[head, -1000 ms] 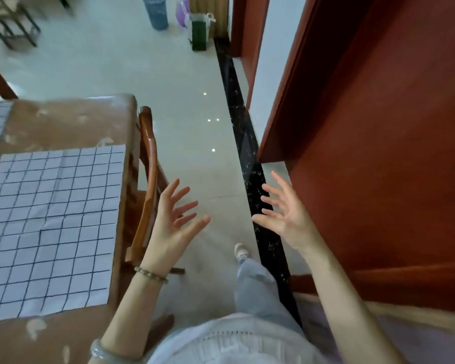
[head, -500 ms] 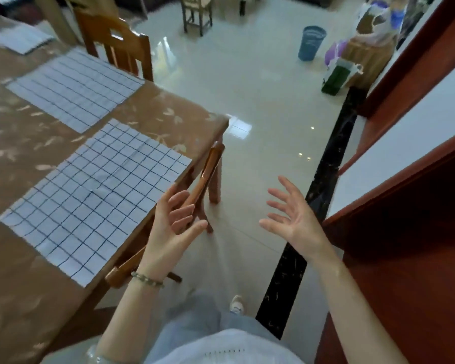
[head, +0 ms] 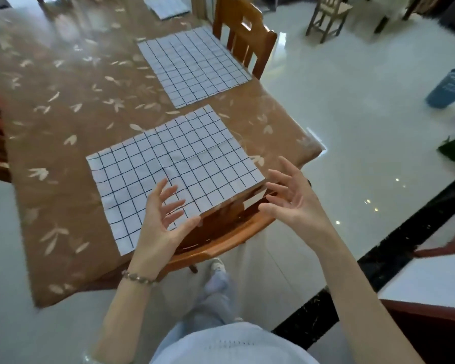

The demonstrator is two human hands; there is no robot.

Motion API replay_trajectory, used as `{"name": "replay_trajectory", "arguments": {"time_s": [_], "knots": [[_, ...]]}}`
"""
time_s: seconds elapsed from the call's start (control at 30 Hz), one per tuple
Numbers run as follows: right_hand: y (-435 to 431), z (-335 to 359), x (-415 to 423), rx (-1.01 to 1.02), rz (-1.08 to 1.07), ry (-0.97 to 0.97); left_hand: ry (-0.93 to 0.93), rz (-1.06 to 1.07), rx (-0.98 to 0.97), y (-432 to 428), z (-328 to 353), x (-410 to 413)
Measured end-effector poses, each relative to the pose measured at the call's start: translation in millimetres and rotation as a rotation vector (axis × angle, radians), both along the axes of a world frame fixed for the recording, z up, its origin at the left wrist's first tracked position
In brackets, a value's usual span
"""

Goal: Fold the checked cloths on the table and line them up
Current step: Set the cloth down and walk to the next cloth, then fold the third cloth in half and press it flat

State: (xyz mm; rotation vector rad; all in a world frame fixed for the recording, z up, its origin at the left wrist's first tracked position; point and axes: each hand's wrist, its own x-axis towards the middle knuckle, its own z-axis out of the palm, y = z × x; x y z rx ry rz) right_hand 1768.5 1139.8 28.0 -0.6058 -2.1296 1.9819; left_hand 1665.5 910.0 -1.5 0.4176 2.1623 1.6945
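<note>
Two white cloths with dark checks lie flat and unfolded on the brown leaf-patterned table (head: 63, 106). The near cloth (head: 168, 164) reaches the table's front edge; the far cloth (head: 192, 64) lies beyond it by the right edge. A third checked cloth (head: 166, 5) sits at the table's far end, blurred. My left hand (head: 163, 219) hovers with spread fingers over the near cloth's front edge, holding nothing. My right hand (head: 292, 195) is raised, fingers spread, just off the near cloth's right corner, also empty.
A wooden chair (head: 221, 240) is tucked under the table right below my hands. Another chair (head: 244, 40) stands at the table's right side by the far cloth. A blue bin (head: 449, 88) and bags stand on the shiny floor at right.
The view has swung left from the floor and doorway onto the table. Both open hands now sit over the near cloth's front edge instead of over the floor.
</note>
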Motion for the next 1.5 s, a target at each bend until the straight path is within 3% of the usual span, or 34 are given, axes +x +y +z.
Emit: {"name": "replay_trajectory", "arguments": {"time_s": [0.63, 1.03, 1.13, 1.27, 1.5], "knots": [[11.1, -13.8, -172.3, 0.078, 0.404, -0.167, -0.148, 0.313, -0.040, -20.1, -21.6, -97.1], [19.4, -66.6, -260.3, 0.154, 0.727, -0.277, -0.243, 0.447, -0.332, -42.1, -79.9, -148.0], [9.7, -99.4, -283.3, 0.305, 0.771, -0.301, -0.291, 0.564, -0.536, -45.7, -106.4, -163.1], [-6.2, -145.0, -310.5, 0.801, 0.921, -0.183, -0.330, 0.741, -0.732, -55.8, -135.7, -180.3], [-15.2, -188.6, -322.7, 1.063, 1.114, -0.141, -0.371, 0.903, -0.919, -58.7, -156.9, -197.0]]}}
